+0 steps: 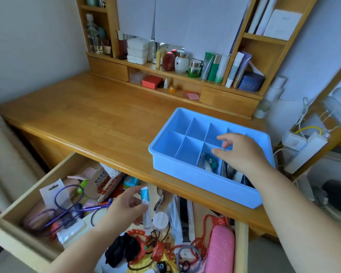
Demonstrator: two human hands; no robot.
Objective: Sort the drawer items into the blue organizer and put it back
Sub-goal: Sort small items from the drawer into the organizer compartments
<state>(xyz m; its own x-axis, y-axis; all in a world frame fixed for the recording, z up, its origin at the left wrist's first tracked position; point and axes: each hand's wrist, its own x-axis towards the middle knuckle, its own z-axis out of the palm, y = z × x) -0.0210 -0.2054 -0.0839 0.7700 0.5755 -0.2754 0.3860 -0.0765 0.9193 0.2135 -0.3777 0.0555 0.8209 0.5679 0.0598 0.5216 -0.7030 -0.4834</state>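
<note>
blue organizer (pixel 165 152) on desk, under right grip (pixel 242 152); tube (pixel 146 203) in left grip (pixel 126 209)

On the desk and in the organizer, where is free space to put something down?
The desk top is bare left of the blue organizer, up to the shelf unit. The organizer's left compartments are empty; the near right ones hold packets under the right hand. The drawer is crowded around the left hand.
</note>
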